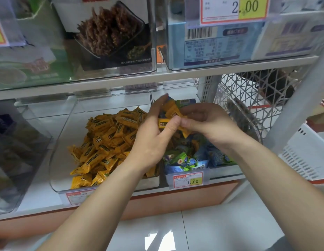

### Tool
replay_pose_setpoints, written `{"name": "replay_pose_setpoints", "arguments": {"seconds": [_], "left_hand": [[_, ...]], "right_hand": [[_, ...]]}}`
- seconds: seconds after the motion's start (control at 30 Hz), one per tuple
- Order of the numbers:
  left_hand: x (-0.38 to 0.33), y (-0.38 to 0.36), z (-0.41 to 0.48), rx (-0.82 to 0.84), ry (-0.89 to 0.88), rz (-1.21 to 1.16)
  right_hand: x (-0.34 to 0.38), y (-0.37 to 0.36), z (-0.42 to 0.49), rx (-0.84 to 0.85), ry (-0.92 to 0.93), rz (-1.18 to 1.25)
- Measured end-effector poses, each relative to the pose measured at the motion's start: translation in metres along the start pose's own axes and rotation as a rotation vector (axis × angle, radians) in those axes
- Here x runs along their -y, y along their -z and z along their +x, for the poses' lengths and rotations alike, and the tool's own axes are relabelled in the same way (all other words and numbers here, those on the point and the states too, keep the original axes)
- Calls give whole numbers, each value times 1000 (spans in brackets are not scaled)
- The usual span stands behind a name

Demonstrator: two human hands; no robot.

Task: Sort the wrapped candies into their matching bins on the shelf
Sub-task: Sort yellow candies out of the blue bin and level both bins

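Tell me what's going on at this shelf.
A person is sorting candies at a shop shelf. The left hand and right hand together grip a bunch of yellow candies above the right bin, which holds mostly blue-green candies. The left bin beside it holds a yellow pile, which is probably where the held ones belong.

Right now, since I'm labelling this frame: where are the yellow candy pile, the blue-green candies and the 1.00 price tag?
yellow candy pile (106,140): head view, middle of the heap.
blue-green candies (183,160): head view, a front green wrapper.
1.00 price tag (187,179): head view, card centre.
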State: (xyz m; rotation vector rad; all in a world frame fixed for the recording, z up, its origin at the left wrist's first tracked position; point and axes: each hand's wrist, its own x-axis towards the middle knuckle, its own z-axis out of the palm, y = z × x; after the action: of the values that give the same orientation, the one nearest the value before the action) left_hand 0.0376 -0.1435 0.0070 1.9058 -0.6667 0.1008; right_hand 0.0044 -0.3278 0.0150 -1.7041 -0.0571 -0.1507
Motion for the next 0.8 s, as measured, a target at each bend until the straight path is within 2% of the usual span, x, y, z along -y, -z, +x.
{"name": "replay_pose_setpoints", "arguments": {"seconds": [0.1, 0.2, 0.43, 0.53, 0.63, 0.73, 0.8], "left_hand": [[-3, 9, 0, -72, 27, -114], [-4, 19, 0, -101, 69, -208], [2, 42, 2, -72, 6, -82], [15, 59, 4, -118, -8, 88], [32, 76, 4, -124, 20, 281], [43, 80, 1, -20, 14, 485], [44, 77, 0, 46, 14, 579]], "right_hand": [[0, -7, 1, 84, -22, 88], [2, -11, 2, 170, -32, 73], [3, -25, 12, 88, 51, -64], [4, -5, 19, 63, 77, -251], [-6, 23, 22, 60, -32, -565], [-21, 30, 22, 208, -199, -927], [-25, 24, 22, 286, -264, -1015]]}}
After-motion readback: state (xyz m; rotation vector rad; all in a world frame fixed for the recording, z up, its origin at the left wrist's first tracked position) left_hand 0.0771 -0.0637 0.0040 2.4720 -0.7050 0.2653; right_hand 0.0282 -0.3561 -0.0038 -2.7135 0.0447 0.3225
